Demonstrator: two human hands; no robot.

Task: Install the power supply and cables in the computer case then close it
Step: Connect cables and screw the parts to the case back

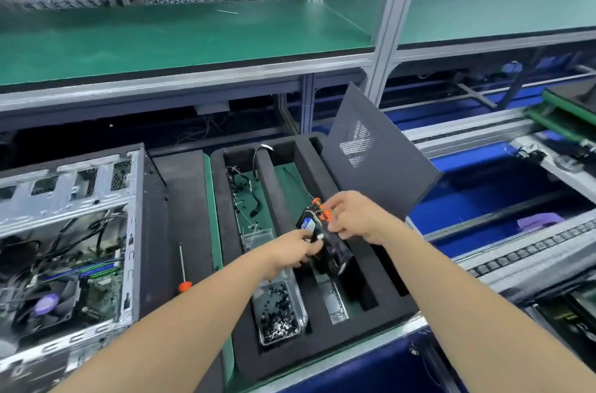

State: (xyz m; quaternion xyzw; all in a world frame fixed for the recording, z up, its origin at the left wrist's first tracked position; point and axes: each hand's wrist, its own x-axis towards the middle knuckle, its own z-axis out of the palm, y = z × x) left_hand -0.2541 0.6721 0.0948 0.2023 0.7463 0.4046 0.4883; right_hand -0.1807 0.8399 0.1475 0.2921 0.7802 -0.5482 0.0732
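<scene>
An open silver metal computer case (64, 231) is laid at the near left of the bench. A dark grey perforated side panel (380, 180) is leaned on the far right edge of a black foam slotted tray (325, 349). Over the tray, a black boxy component with blue label and orange clips (335, 251) is gripped by both hands: the left hand (290, 251) on its left, the right hand (351, 215) on its far end.

Left hand (292, 249): gripping the lower edge of a black boxy component (335, 251) with a blue label.
Right hand (351, 215): pinching its upper end at the orange clip (322, 213).
Black foam tray (245, 344): lying under the component, holding a clear plastic box of black screws (279, 312) and loose black cables (245, 196).
Dark grey perforated side panel (380, 173): leaning at the tray's far right.
Open silver computer case (64, 186): sitting left of the tray.
Orange-handled screwdriver (183, 267): lying between the case and the tray.
</scene>
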